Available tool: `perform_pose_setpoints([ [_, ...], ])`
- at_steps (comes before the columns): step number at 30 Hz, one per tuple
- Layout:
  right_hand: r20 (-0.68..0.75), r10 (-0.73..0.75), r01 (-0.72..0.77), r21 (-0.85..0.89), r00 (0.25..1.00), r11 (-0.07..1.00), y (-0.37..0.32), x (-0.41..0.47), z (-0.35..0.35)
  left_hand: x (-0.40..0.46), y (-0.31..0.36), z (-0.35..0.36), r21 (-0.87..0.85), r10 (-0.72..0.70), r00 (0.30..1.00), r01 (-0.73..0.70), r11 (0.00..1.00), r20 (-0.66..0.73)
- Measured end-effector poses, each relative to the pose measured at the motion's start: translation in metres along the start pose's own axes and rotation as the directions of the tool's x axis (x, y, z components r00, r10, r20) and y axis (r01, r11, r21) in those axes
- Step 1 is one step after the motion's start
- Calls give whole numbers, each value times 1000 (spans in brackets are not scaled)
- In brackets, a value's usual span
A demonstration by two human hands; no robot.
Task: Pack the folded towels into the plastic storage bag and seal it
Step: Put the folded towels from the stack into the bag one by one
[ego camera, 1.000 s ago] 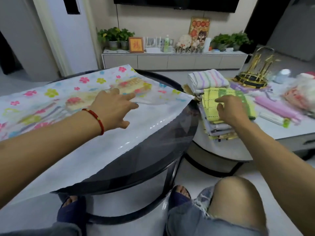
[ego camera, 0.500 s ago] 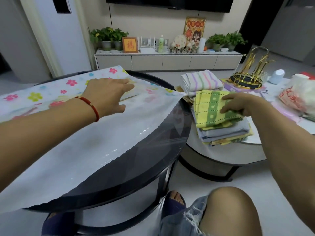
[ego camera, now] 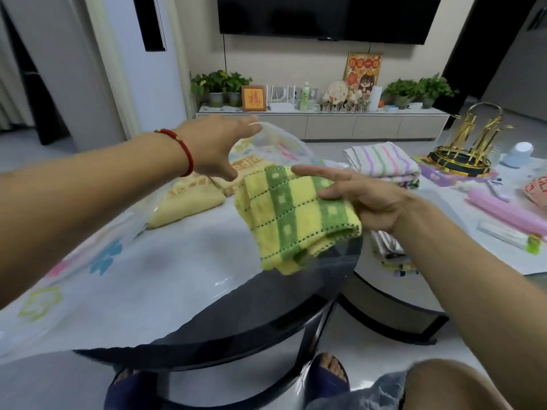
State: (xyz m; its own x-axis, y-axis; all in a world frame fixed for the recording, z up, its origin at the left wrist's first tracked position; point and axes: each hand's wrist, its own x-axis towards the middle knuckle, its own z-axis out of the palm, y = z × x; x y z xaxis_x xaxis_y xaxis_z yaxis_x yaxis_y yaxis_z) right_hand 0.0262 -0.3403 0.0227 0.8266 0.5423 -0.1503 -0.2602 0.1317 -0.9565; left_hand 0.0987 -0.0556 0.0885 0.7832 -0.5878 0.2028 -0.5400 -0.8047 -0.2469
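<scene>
Head view: towel packing
Right hand [ego camera: 367,199]: gripping the folded yellow-green towel [ego camera: 296,214]
Left hand [ego camera: 219,146]: pinching the bag [ego camera: 177,261] mouth up, far left

Dim, even indoor light; soft overall blur, wide-angle bending at the edges.

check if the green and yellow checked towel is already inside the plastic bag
No, the checked towel is held in the air by the right hand, outside the plastic bag.
</scene>
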Motion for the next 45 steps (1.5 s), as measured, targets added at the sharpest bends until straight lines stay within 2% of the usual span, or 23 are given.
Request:
perform_pose_setpoints([
  [2,-18,-11,11,23,1000,1000,11,52,16,1,-4,-2,-4,34,999,-34,999,24],
  [5,-124,-18,24,47,992,999,27,127,31,2,-9,-7,-3,68,997,-68,998,35],
  [8,-219,-107,145,167,970,975,28,194,36,3,-16,-15,-9,85,996,-85,996,13],
  [11,-434,-174,330,314,884,890,26,247,32,3,-22,-20,-10,92,996,-92,996,-15],
  [13,-544,-153,355,287,825,890,34,266,26,3,-25,-22,-15,98,995,-98,995,-31],
  [15,-627,-100,238,140,773,961,45,271,20,3,-26,-23,-25,97,995,-98,995,-32],
  [17,-665,-111,148,-1,739,989,52,267,14,2,-26,-21,-32,94,995,-96,995,-33],
  [20,-631,-141,69,-136,763,988,50,238,11,-1,-21,-14,-59,95,995,-96,994,-18],
  [22,-563,-182,-17,-329,806,944,49,205,9,-4,-15,-8,-83,81,997,-81,993,0],
  [24,-480,-226,-33,-473,847,880,48,164,6,-6,-7,-2,-108,70,998,-70,992,5],
  [27,-440,-268,-63,-606,857,793,47,95,-5,-8,6,7,-112,42,999,-40,993,15],
  [29,-521,-340,-112,-655,783,747,49,47,-23,-6,14,15,-117,28,999,-26,993,16],
  [32,-650,-521,-332,-745,552,578,51,-17,-68,-3,24,26,-159,14,999,-9,987,31],
  [34,-684,-565,-572,-716,461,400,51,-46,-106,-3,29,31,-181,6,999,0,983,33],
  [36,-795,-467,-790,-548,388,276,53,-62,-141,-2,32,36,-187,6,999,2,982,39],
  [38,-911,-318,-898,-351,262,266,57,-71,-162,-3,31,40,-184,1,999,6,983,41],
  [39,-935,-267,-915,-305,235,265,58,-75,-170,-4,31,42,-178,0,999,7,984,40],
  [43,-939,-222,-882,-327,262,340,55,-88,-183,-12,31,50,-159,-8,999,16,987,46],
  [45,-910,-264,-861,-395,320,320,51,-91,-178,-16,33,51,-149,-24,999,29,988,38],
])
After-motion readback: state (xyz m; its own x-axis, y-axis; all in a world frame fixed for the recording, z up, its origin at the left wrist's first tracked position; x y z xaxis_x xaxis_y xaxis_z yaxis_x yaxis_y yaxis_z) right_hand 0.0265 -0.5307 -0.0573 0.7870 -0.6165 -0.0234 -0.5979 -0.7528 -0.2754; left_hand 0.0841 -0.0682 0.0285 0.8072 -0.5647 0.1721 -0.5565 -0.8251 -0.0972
